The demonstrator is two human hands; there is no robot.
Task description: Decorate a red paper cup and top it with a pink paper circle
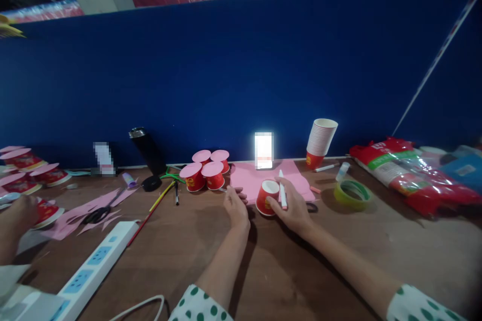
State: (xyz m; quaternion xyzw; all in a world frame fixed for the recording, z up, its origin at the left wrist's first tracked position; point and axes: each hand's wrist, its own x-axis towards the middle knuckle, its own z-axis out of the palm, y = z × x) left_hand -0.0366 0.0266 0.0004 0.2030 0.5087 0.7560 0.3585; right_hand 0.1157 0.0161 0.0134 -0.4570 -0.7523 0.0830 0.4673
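My right hand (pixel 295 206) has its fingers closed around a white marker (pixel 282 190). Its thumb reaches the side of a red paper cup (pixel 265 199), whose pale round end faces up. To the left of that cup, my left hand (pixel 236 205) is apart from it with curled fingers; a small thin thing shows at the fingertips, too small to name. Pink paper (pixel 246 175) lies behind both hands. Several red cups topped with pink paper discs (pixel 213 169) stand just beyond my left hand.
A cup stack (pixel 322 140), clear tape roll (pixel 352 195) and red plastic bag (pixel 406 175) are on the right. Leftward are a black flask (pixel 146 150), scissors (pixel 98 214), a power strip (pixel 100 256) and another person's hand (pixel 17 223) at a cup. A blue partition (pixel 241 70) stands behind.
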